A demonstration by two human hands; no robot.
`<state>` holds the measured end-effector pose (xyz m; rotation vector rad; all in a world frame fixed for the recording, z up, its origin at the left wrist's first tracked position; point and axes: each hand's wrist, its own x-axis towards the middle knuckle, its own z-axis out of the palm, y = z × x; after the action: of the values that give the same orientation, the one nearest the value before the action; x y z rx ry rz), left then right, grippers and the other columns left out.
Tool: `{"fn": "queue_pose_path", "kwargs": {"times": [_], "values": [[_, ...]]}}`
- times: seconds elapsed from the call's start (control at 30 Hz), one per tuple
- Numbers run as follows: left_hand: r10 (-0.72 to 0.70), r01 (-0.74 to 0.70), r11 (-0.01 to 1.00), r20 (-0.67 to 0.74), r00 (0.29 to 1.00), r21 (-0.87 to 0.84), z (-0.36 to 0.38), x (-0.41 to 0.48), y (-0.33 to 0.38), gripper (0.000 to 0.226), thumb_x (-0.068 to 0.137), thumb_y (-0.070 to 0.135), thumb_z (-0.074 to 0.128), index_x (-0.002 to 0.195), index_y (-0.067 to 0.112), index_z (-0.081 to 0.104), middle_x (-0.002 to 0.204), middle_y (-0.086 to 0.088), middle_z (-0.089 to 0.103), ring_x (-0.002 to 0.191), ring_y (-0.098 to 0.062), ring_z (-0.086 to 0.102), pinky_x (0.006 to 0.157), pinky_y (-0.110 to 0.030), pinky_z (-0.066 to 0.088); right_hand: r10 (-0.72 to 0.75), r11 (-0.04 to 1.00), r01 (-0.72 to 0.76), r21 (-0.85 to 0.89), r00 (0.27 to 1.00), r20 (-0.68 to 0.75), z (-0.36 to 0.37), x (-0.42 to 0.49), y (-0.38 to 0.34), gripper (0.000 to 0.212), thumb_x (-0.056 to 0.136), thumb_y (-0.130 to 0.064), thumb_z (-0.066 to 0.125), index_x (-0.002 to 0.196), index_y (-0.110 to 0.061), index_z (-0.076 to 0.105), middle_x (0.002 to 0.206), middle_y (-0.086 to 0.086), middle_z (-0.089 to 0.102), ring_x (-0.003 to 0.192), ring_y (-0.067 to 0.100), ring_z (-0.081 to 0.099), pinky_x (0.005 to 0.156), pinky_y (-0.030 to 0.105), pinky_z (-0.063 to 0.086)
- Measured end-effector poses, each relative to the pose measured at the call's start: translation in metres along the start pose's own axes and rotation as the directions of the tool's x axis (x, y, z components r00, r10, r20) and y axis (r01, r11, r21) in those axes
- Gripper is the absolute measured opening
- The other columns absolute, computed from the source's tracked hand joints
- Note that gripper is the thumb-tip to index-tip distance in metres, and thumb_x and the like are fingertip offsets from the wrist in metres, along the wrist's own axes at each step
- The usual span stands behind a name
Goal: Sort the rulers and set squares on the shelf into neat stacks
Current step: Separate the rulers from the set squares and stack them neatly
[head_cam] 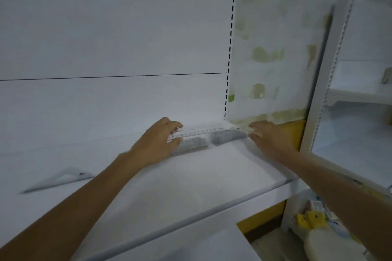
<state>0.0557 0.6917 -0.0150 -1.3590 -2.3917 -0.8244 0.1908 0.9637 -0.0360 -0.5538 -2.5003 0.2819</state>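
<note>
Our left hand is at the left end of the rulers, fingers curled over the ends w/ thumb underneath, partly closed on them. Our right hand is at the other end, fingers half bent, tips touching the right ends; whether it grips or only pushes we can't tell, too blurred. So both hands look to be squaring up the pile from its two ends.

Where it sits: rulers lie flat on the white shelf, at the back right corner, along the back wall & near the side panel.

Progress, as we judge it: ruler stack is nearly there, pieces bunched lengthwise but edges not quite flush yet. One clear set square lies alone well apart to the left on the same shelf, not yet dealt w/. That's what's left, plus final tidy of the rulers.

Count: rulers, at least 2 or 3 (a couple of scale strips plus a darker one show), exact no. unclear b/c of blur & transparency. Set squares: 1 visible. Hands: 2.
</note>
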Motion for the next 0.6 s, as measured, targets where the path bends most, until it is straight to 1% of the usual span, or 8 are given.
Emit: {"fn": "queue_pose_path", "kwargs": {"times": [0.1,0.2,0.27,0.3,0.37,0.47,0.53,0.6], "values": [[-0.091,0.093,0.995,-0.043,0.995,0.039,0.000,0.000,-0.003,0.034,0.090,0.022,0.057,0.123,0.015,0.054,0.112,-0.003,0.053,0.098,-0.013,0.051,0.081,-0.018,0.033,-0.140,0.989,0.138,0.055,0.990,0.032,0.010,0.026,0.006,0.032,0.087,-0.008,0.057,0.119,-0.006,0.059,0.124,0.014,0.059,0.114,0.030,0.050,0.095,0.027,0.032],[-0.169,0.177,0.980,-0.094,0.981,0.086,-0.001,-0.006,-0.003,0.031,0.090,0.021,0.056,0.121,0.014,0.056,0.109,-0.006,0.055,0.099,-0.017,0.051,0.077,-0.019,0.031,-0.262,0.962,0.255,0.096,0.963,0.065,0.016,0.042,0.005,0.026,0.083,-0.004,0.060,0.108,-0.004,0.066,0.116,0.014,0.064,0.106,0.031,0.056,0.083,0.021,0.031],[-0.225,0.239,0.965,-0.130,0.966,0.110,0.000,-0.013,-0.002,0.029,0.091,0.020,0.055,0.119,0.014,0.058,0.108,-0.008,0.056,0.101,-0.021,0.051,0.077,-0.021,0.030,-0.309,0.947,0.297,0.122,0.946,0.096,0.017,0.050,0.003,0.018,0.080,-0.002,0.061,0.096,0.002,0.068,0.105,0.019,0.068,0.096,0.035,0.062,0.077,0.026,0.036],[-0.253,0.270,0.955,-0.140,0.957,0.122,0.000,-0.018,-0.001,0.029,0.091,0.021,0.055,0.119,0.015,0.058,0.108,-0.008,0.056,0.102,-0.023,0.050,0.078,-0.023,0.031,-0.327,0.942,0.313,0.122,0.938,0.118,0.020,0.054,0.002,0.017,0.080,-0.002,0.060,0.094,0.004,0.067,0.102,0.020,0.068,0.093,0.036,0.062,0.077,0.028,0.035],[-0.298,0.319,0.936,-0.151,0.943,0.147,0.000,-0.027,0.001,0.031,0.091,0.021,0.055,0.121,0.016,0.057,0.110,-0.008,0.056,0.104,-0.023,0.049,0.082,-0.025,0.033,-0.345,0.937,0.330,0.117,0.927,0.147,0.026,0.059,0.002,0.020,0.083,-0.006,0.059,0.099,0.002,0.067,0.108,0.017,0.068,0.099,0.033,0.062,0.079,0.025,0.034],[-0.339,0.363,0.912,-0.147,0.929,0.190,-0.005,-0.040,0.005,0.032,0.091,0.021,0.055,0.123,0.016,0.056,0.113,-0.008,0.056,0.107,-0.023,0.048,0.089,-0.029,0.035,-0.340,0.935,0.308,0.174,0.917,0.210,0.032,0.060,0.002,0.030,0.088,-0.011,0.057,0.117,-0.009,0.063,0.126,0.009,0.061,0.114,0.024,0.056,0.089,0.018,0.032],[-0.361,0.385,0.900,-0.144,0.921,0.205,-0.011,-0.045,0.007,0.032,0.091,0.020,0.054,0.123,0.017,0.056,0.114,-0.008,0.055,0.107,-0.023,0.047,0.089,-0.029,0.035,-0.369,0.928,0.338,0.158,0.893,0.257,0.032,0.061,0.001,0.030,0.091,-0.013,0.053,0.119,-0.012,0.062,0.128,0.006,0.059,0.116,0.021,0.055,0.092,0.018,0.032],[-0.383,0.409,0.887,-0.153,0.911,0.214,-0.019,-0.047,0.008,0.032,0.090,0.020,0.055,0.122,0.016,0.056,0.113,-0.009,0.055,0.107,-0.024,0.048,0.090,-0.031,0.036,-0.381,0.924,0.354,0.144,0.883,0.274,0.030,0.059,-0.001,0.029,0.092,-0.015,0.051,0.118,-0.010,0.063,0.127,0.006,0.060,0.117,0.022,0.055,0.093,0.019,0.032]]}}
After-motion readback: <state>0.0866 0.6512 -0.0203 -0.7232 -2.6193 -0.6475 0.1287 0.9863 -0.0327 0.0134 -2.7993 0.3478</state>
